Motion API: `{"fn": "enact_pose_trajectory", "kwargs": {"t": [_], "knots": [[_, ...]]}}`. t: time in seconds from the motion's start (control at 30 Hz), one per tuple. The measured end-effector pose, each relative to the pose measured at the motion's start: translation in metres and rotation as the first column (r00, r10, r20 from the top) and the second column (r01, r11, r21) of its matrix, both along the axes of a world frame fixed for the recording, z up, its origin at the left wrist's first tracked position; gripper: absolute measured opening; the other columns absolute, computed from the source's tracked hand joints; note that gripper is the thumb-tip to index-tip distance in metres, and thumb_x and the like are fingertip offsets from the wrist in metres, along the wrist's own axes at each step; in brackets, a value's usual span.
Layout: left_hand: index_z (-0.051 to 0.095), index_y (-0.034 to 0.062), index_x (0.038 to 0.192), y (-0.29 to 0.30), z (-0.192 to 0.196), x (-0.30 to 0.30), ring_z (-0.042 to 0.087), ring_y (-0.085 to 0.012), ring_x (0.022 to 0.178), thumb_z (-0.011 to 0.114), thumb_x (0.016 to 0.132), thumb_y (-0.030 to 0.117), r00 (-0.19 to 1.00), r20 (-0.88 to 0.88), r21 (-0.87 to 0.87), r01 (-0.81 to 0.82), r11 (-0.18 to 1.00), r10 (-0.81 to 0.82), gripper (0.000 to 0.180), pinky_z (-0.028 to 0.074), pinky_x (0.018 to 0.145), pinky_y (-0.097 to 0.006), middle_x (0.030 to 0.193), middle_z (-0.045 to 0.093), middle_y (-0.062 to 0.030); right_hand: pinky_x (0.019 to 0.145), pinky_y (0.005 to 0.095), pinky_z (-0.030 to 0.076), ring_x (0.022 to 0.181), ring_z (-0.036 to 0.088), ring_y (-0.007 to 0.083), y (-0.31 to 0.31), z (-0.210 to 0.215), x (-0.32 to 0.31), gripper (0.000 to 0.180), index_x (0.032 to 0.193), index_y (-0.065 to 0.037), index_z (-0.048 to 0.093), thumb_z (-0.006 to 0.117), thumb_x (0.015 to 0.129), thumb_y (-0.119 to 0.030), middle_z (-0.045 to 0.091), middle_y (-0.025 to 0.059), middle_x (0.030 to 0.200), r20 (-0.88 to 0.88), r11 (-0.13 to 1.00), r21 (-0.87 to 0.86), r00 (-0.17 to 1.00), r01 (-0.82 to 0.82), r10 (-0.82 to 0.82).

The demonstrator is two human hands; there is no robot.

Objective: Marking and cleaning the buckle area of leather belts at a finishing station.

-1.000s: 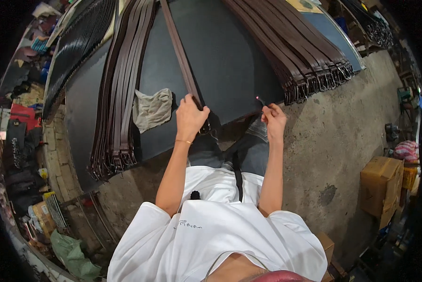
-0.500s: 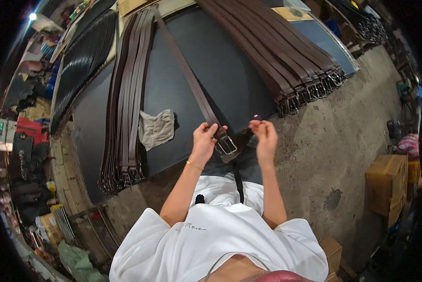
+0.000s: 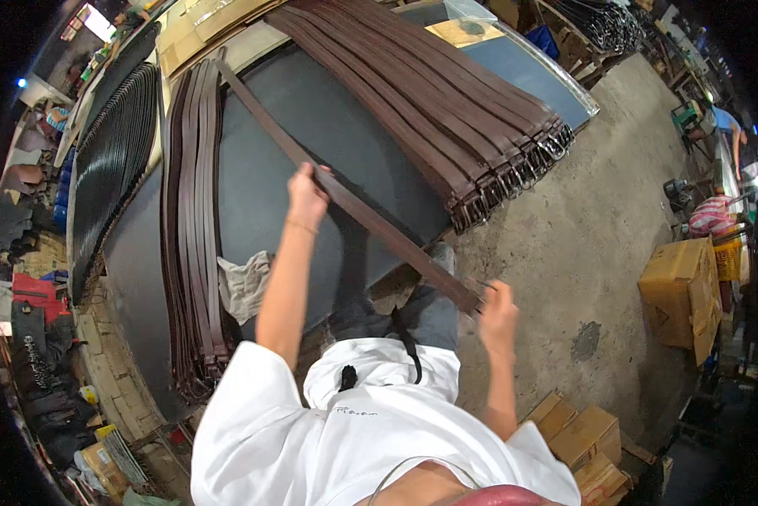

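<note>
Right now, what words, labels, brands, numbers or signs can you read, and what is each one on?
None can be read.
White shirt: small dark lettering on the chest, too small and blurred.
Brown belt in the left hand: no lettering I can make out.
Large cardboard box at right: nothing readable.

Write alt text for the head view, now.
A brown belt stretches diagonally over a dark table, the left hand holding it midway, the right hand at its near end. Brown belt stacks lie either side, left and right; a pale rag sits beside the left one.
</note>
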State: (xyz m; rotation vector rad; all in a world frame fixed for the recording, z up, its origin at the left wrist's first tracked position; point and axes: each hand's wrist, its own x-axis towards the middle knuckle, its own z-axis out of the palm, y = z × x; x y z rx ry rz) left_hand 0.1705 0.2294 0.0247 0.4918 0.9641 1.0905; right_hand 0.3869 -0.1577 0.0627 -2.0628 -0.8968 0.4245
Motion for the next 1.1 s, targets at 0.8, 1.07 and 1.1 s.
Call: {"fn": "enact_pose_trajectory", "kwargs": {"t": [0.8, 1.07, 1.1], "knots": [[0.060, -0.0002, 0.098, 0.434, 0.045, 0.159, 0.045, -0.0179, 0.058, 0.049, 0.102, 0.044, 0.752, -0.659, 0.204, 0.157, 0.966, 0.016, 0.045, 0.043, 0.050, -0.038, 0.078, 0.055, -0.0069, 0.057, 0.0229, 0.031, 0.063, 0.033, 0.0051, -0.145, 0.067, 0.170, 0.023, 0.111, -0.006, 0.056, 0.045, 0.108, -0.026, 0.043, -0.0056, 0.077, 0.179, 0.868, -0.161, 0.879, 0.470, -0.442], [0.058, -0.0080, 0.110, 0.485, 0.022, 0.134, 0.064, -0.0358, 0.095, 0.060, 0.093, 0.033, 0.624, -0.757, 0.361, 0.152, 0.920, 0.194, 0.044, 0.053, 0.078, -0.046, 0.106, 0.064, -0.0232, 0.078, 0.0345, 0.049, 0.087, 0.059, 0.0229, -0.038, 0.095, 0.131, 0.021, 0.115, -0.007, 0.063, 0.056, 0.104, -0.023, 0.066, 0.0159, 0.100, 0.293, 0.776, -0.330, 0.840, 0.537, -0.457], [0.056, -0.0113, 0.118, 0.471, 0.020, 0.146, 0.062, -0.0413, 0.109, 0.064, 0.089, 0.030, 0.435, -0.844, 0.419, 0.167, 0.892, 0.315, 0.051, 0.052, 0.091, -0.046, 0.115, 0.063, -0.0291, 0.078, 0.0337, 0.049, 0.086, 0.059, 0.0227, -0.027, 0.093, 0.125, 0.020, 0.116, -0.009, 0.063, 0.056, 0.104, -0.023, 0.066, 0.0166, 0.100, 0.290, 0.831, -0.198, 0.841, 0.519, -0.456]]}}
